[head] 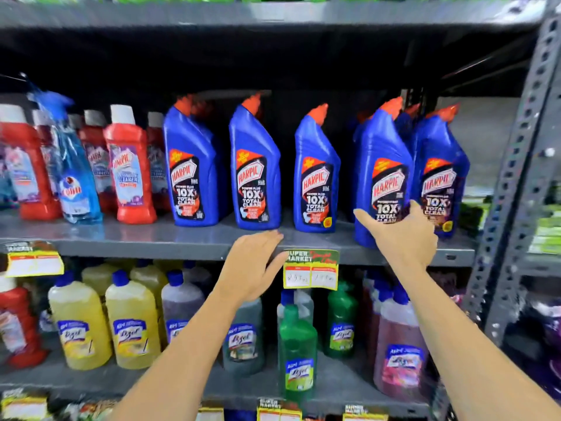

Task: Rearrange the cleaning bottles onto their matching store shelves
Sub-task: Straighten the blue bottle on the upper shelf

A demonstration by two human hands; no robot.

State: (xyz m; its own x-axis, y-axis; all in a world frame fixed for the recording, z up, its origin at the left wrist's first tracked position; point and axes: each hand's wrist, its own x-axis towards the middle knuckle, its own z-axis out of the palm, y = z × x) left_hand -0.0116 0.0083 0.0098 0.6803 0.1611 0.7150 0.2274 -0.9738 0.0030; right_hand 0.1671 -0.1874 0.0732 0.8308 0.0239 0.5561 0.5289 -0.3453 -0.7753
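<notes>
Head view: a blue Harpic bottle [383, 174] stands upright at the front edge of the grey middle shelf [170, 238], right of centre in the frame. The right hand [400, 235] wraps its lower front, thumb and fingers pinching it. Just right, another blue Harpic bottle [440, 174]. The left hand [255, 265], fingers spread and empty, rests on the shelf edge beside a yellow price tag [311, 270].

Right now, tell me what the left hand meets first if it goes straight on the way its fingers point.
The left hand points up and right over the shelf edge; probably the third blue Harpic bottle, though depth is unclear.
</notes>
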